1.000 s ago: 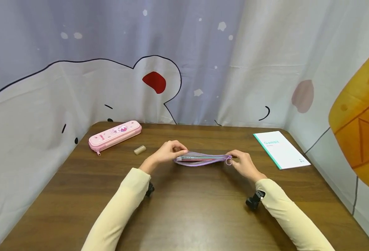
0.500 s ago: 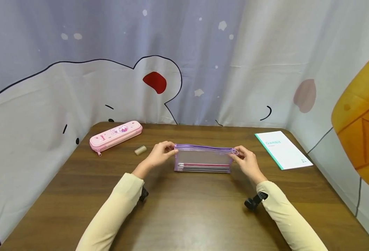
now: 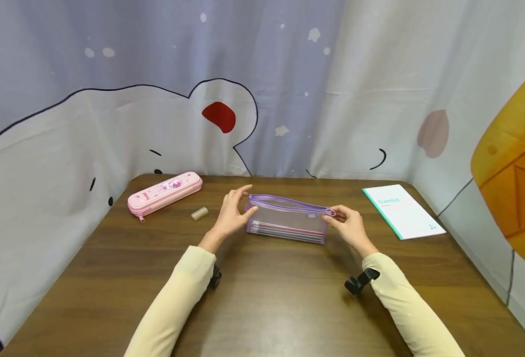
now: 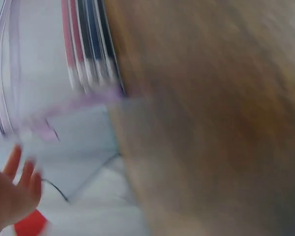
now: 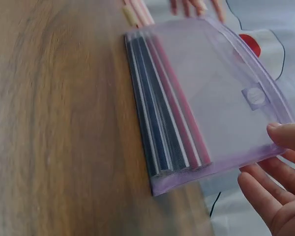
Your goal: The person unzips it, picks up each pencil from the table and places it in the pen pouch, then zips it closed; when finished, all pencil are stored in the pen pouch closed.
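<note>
A see-through purple zip pencil pouch [image 3: 289, 218] stands upright over the table, its zipped top edge gaping slightly. Several pencils [image 5: 169, 108], red, dark blue and black, lie along its bottom. My right hand [image 3: 349, 228] pinches the pouch's upper right corner between thumb and fingers, near the zip pull ring [image 3: 330, 212]. At the other end, my left hand [image 3: 232, 214] has its fingers spread beside the upper left corner. In the left wrist view, those fingers [image 4: 25, 177] are apart from the pouch and hold nothing.
A pink pencil case [image 3: 164, 195] lies at the back left of the wooden table [image 3: 262, 307]. Close to it is a small beige eraser-like block [image 3: 199, 213]. A white notebook [image 3: 403, 212] with a green spine lies at the back right. A patterned curtain [image 3: 289, 89] hangs behind.
The pouch has turned from mouth up to show its front side, and now its left end is raised. My left hand has let go of the left corner and spread its fingers.
</note>
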A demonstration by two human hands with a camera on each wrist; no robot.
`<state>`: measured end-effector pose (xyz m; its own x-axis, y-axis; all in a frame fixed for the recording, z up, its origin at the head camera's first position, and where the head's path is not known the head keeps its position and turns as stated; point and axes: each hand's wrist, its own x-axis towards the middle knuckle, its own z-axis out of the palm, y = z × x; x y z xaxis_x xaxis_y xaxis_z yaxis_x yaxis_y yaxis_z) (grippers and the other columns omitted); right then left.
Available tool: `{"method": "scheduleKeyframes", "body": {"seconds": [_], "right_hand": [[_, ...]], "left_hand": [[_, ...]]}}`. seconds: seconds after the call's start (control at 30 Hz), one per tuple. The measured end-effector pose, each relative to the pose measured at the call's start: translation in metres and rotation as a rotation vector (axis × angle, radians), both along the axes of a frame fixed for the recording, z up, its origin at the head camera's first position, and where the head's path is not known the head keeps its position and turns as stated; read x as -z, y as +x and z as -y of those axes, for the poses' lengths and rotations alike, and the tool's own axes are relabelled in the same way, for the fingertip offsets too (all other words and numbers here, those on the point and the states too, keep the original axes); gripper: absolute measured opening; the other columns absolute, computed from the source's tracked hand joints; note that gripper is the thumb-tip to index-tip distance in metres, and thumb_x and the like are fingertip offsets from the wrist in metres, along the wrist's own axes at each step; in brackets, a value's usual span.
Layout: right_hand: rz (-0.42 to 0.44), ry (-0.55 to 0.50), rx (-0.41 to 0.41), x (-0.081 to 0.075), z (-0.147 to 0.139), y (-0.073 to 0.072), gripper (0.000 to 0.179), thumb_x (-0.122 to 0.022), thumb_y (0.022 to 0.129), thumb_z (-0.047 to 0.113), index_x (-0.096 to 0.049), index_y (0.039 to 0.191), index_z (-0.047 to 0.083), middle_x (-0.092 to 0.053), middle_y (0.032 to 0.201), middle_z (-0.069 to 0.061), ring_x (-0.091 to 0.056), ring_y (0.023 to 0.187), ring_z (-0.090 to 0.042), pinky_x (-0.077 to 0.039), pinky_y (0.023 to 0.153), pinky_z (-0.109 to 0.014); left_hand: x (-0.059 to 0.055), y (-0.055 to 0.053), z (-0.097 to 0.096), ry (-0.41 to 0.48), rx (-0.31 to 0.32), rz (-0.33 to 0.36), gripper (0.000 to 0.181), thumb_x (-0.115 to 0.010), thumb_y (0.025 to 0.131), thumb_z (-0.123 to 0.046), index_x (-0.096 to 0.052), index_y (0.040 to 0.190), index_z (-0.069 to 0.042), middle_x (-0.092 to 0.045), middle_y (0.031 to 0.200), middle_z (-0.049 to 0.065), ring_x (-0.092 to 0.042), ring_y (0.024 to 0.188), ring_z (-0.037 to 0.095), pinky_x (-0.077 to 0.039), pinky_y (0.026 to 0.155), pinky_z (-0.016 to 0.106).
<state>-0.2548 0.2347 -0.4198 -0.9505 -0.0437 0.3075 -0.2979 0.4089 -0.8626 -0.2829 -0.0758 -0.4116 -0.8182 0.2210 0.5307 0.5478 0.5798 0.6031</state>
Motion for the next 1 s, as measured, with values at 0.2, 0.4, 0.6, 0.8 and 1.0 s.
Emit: {"method": "scheduleKeyframes", "body": {"seconds": [0.2,0.4,0.6,0.8,1.0], "right_hand": [[-0.063,0.100,0.028,-0.009,0.005,0.008,0.025,-0.068,0.077,0.016,-0.062,0.094,-0.001,-0.066,0.089,-0.019,-0.057,0.070,0.006,-0.049,0.065,-0.013],[-0.136,0.165,0.021,-0.013,0.017,0.013,0.015,-0.067,0.077,0.007,-0.065,0.091,0.002,-0.068,0.087,-0.015,-0.061,0.076,-0.004,-0.052,0.072,-0.026],[-0.158,0.179,0.024,-0.011,0.022,0.012,0.013,-0.068,0.077,0.009,-0.065,0.087,0.003,-0.068,0.083,-0.013,-0.063,0.076,-0.010,-0.052,0.069,-0.023],[-0.153,0.187,0.016,-0.009,0.023,0.012,0.017,-0.069,0.076,0.014,-0.066,0.087,0.001,-0.069,0.083,-0.015,-0.064,0.073,-0.012,-0.048,0.063,-0.015],[-0.153,0.189,-0.010,-0.011,0.023,0.012,0.016,-0.069,0.075,0.013,-0.067,0.086,0.001,-0.069,0.082,-0.015,-0.063,0.070,-0.010,-0.049,0.061,-0.016]], "left_hand": [[-0.017,0.024,-0.071,-0.273,0.001,-0.390,0.042,-0.071,0.072,-0.031,-0.059,0.109,-0.017,-0.053,0.108,0.006,-0.046,0.103,0.024,-0.039,0.087,0.038],[-0.016,0.038,-0.127,-0.435,0.129,-0.491,0.018,-0.061,0.082,-0.022,-0.062,0.099,-0.018,-0.055,0.103,0.003,-0.051,0.094,0.018,-0.044,0.080,0.029],[-0.015,0.037,-0.129,-0.315,0.110,-0.487,0.005,-0.062,0.080,-0.014,-0.059,0.082,-0.011,-0.058,0.085,0.000,-0.051,0.079,0.013,-0.044,0.070,0.022],[-0.024,0.029,-0.115,-0.362,0.183,-0.471,0.009,-0.058,0.081,-0.004,-0.060,0.089,-0.008,-0.061,0.084,0.000,-0.054,0.079,0.012,-0.046,0.071,0.019],[-0.036,0.017,-0.095,-0.546,0.301,-0.560,0.021,-0.056,0.075,0.007,-0.062,0.089,-0.007,-0.059,0.090,0.001,-0.054,0.087,0.013,-0.045,0.080,0.018]]}}
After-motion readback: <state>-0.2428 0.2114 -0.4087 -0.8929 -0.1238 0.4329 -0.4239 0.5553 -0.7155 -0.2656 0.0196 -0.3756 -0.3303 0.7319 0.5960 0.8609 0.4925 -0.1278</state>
